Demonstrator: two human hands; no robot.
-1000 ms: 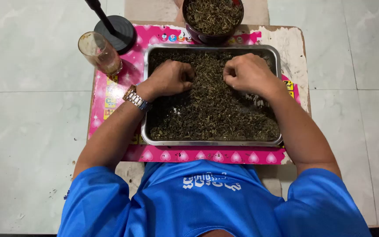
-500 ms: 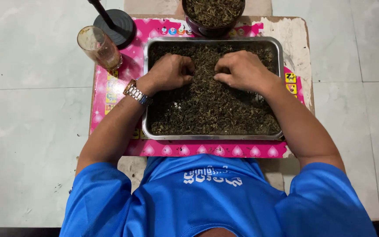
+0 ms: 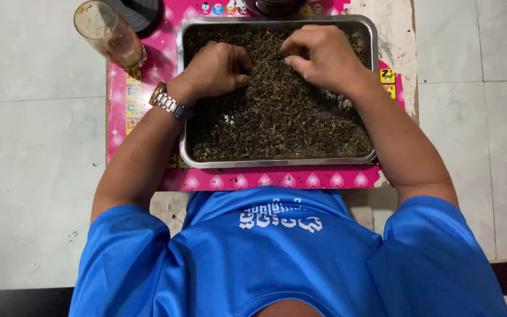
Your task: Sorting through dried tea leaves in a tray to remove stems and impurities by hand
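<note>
Both hands are working in a rectangular steel tray filled with dried, dark green leaves. The left hand is resting knuckles-up on the leaves near the tray's far left corner, fingers curled under into a loose fist; whether it is pinching any leaves I cannot tell. The right hand is lying just beside it, fingers bent and tips pressing into the leaves, seemingly gripping nothing. A metal wristwatch is sitting on the left wrist, over the tray's left rim. The tray is lying on a pink mat with heart shapes, and a drinking glass is standing on the mat's far left corner.
</note>
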